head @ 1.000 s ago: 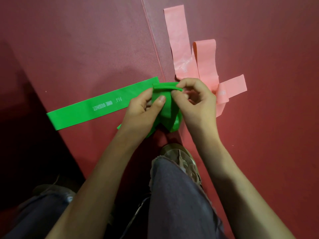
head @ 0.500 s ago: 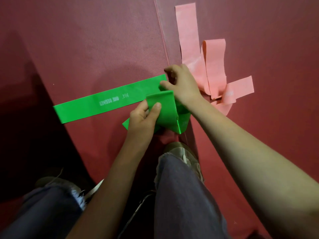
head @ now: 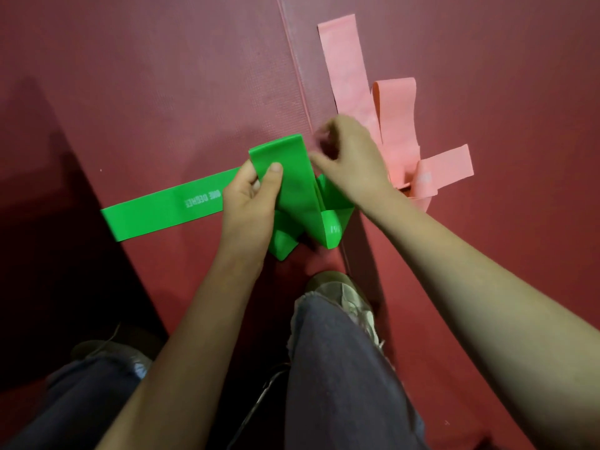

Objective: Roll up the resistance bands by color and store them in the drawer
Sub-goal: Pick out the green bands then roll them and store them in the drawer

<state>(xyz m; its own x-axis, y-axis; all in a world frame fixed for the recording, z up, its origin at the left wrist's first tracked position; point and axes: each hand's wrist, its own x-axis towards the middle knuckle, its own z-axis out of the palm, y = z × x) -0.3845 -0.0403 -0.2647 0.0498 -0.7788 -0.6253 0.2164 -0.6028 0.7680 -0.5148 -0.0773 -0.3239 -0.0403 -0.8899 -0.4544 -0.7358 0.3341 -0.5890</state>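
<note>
A green resistance band (head: 162, 212) with white print lies flat on the red mat, stretching left. A second green band (head: 293, 190) is folded over in front of me, its loose folds bunched on the mat below. My left hand (head: 250, 206) pinches this folded band, thumb on top. My right hand (head: 354, 157) is blurred at the band's upper right edge, fingers curled; whether it grips the band is unclear. Several pink bands (head: 396, 125) lie tangled on the mat just behind my right hand. No drawer is in view.
The red mat (head: 194, 76) has a seam (head: 292, 60) running up from the bands. A dark floor strip (head: 48, 254) borders the mat on the left. My legs in grey jeans and a pale shoe (head: 341, 287) are directly below the bands.
The folded green band has been lifted and turned upward in my left hand. My right hand came off the mat near the pink bands and moved to the band's upper right edge.
</note>
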